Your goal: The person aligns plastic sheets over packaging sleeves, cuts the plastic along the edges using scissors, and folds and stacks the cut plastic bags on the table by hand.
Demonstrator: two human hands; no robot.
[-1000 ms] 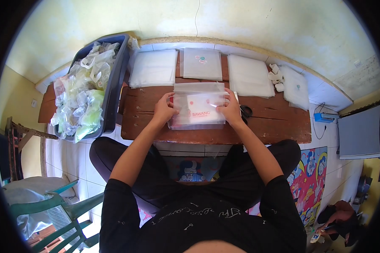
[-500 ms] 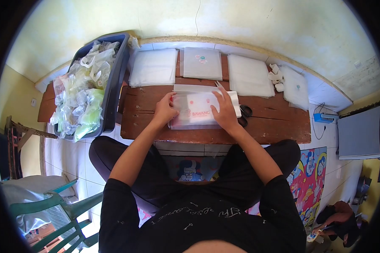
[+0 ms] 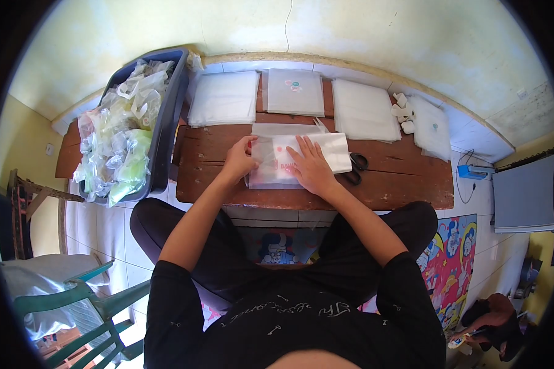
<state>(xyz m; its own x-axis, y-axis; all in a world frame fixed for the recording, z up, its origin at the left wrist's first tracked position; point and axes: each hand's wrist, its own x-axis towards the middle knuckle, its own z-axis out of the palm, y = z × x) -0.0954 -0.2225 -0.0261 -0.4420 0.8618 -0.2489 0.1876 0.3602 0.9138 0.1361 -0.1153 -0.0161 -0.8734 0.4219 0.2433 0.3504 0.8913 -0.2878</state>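
Only one view to go on here, the head cam looking down over the person's lap: both hands are at the near-middle part of a scuffed brown wooden worktop (image 3: pixel 406 178), working on a clear printed plastic bag (image 3: pixel 276 177). The bag lies flat near the front edge, with red lettering starting "BA" and the rest covered by the right hand (image 3: pixel 314 166). That hand is palm down on it, fingers apart and spread over the print. The left hand (image 3: pixel 240 161) is at the bag's left edge, thumb toward the print and the other fingers bent, but honestly I can't tell if they're clamped on the plastic. There's a bit of red right by its fingertips, too small to make out. A white folded piece (image 3: pixel 337 154) sticks out to the right of the right hand, and just past it is a pair of black-handled scissors (image 3: pixel 356 165), blade tips poking out behind the white stuff. Along the back there's a clear-plastic stack on the left (image 3: pixel 223 98), a smaller printed stack (image 3: pixel 294 92) next to it, a wider stack (image 3: pixel 364 109), then some little cream pieces (image 3: pixel 402 112) and a slanted stack (image 3: pixel 431 127) at the far right. Off to the left is a big dark tub (image 3: pixel 178 77) heaped with crumpled plastic bags (image 3: pixel 120 135).
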